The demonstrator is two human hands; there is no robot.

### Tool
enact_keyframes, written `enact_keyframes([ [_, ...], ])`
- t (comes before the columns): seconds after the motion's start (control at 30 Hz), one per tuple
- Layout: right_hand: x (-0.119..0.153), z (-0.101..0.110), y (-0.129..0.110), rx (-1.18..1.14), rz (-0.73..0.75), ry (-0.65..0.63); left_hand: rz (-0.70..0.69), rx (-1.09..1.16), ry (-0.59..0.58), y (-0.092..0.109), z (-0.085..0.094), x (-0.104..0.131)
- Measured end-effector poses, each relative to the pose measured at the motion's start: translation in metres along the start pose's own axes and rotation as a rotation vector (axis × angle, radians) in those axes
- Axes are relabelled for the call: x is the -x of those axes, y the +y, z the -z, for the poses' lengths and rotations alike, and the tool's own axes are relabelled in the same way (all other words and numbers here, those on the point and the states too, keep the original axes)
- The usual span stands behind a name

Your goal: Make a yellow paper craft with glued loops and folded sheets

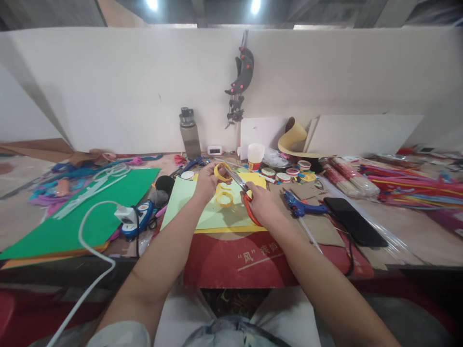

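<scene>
My left hand [209,182] pinches a curled yellow strip [219,172] above the paper. Closed around the handles of orange-handled scissors [249,208], my right hand [261,201] is just right of it. The metal blades point up and left and reach the yellow strip; whether they touch it I cannot tell. Beneath both hands lies a light green sheet [184,207] on top of a yellow sheet [258,180]. Another yellow paper ring [224,198] rests on the green sheet, with a yellow curl just behind it.
A blue glue gun [304,206] and a black phone [354,221] lie to the right. On the left are green sheets [126,193] and a blue power strip [142,219] with a white cable. A bottle [190,135] and paper cup [255,156] stand behind.
</scene>
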State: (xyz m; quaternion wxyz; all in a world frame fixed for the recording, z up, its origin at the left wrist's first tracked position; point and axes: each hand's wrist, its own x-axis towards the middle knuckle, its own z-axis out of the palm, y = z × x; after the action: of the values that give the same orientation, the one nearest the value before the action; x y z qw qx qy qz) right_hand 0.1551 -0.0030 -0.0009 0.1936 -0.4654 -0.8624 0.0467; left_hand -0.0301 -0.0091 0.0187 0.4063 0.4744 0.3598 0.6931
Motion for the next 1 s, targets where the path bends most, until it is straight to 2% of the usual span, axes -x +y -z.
enact_keyframes([
  [0.3,-0.001,-0.003,0.001,-0.022,0.004,0.005,0.047,-0.004,-0.027,0.006,0.000,0.001],
  [0.53,0.000,0.002,-0.003,0.008,-0.015,0.008,0.068,-0.029,0.001,0.007,-0.004,0.003],
  [1.0,0.001,0.009,-0.005,0.029,-0.025,-0.032,0.066,-0.024,-0.050,0.009,0.002,0.001],
])
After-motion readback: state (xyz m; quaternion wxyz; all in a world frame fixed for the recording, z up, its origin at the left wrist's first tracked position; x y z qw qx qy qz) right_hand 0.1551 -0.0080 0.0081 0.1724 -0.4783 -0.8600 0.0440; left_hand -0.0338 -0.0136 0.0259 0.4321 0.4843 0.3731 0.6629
